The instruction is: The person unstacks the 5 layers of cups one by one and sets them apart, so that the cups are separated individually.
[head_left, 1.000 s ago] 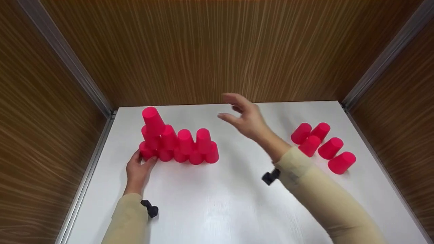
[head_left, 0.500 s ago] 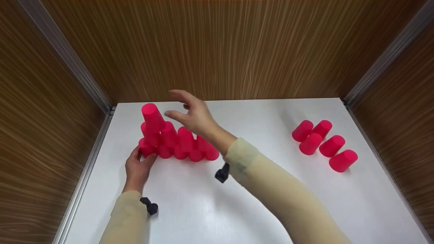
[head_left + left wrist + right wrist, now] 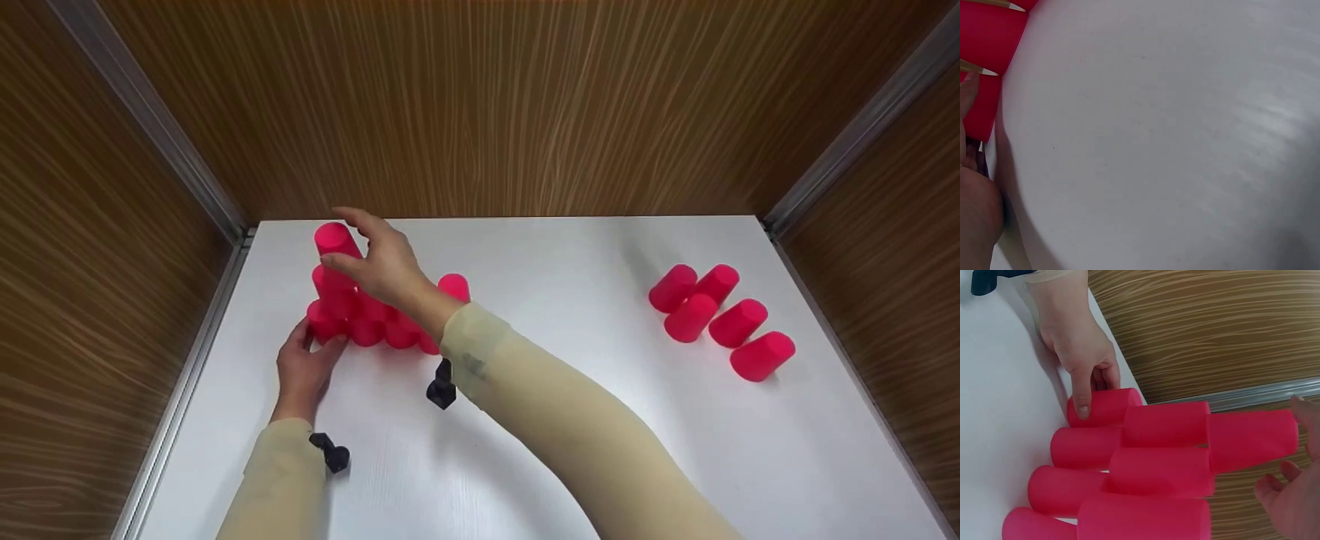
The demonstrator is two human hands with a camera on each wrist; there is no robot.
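1. Pinkish-red cups, all bottom up, form a stack (image 3: 367, 330) on the left part of the white surface (image 3: 540, 300).
2. The top cup (image 3: 335, 238) stands alone above the second row, over the stack's left end, between the thumb and fingers of my right hand (image 3: 390, 266).
3. I have that hand spread in a wide C around the top cup, thumb across its near side, forefinger arching past its far side. Seen from my right wrist, a gap shows between the cup's side and my lower fingertips; another fingertip is right by its upper end, and I cannot tell whether it touches.
4. My right sleeve (image 3: 555, 401) slants up and across from the lower right, my wrist raised above the surface, and my arm hides part of the stack's right end.
5. With my left hand (image 3: 302, 375) I pinch the end cup (image 3: 324, 324) of the bottom row, my thumb on its near side and my fingers reaching behind.
6. My left sleeve (image 3: 277, 480) comes up from the lower left, and I keep that hand low, beside the stack's foot.
7. Five loose cups (image 3: 691, 318) stand close together on the right part of the surface, well apart from both my hands.
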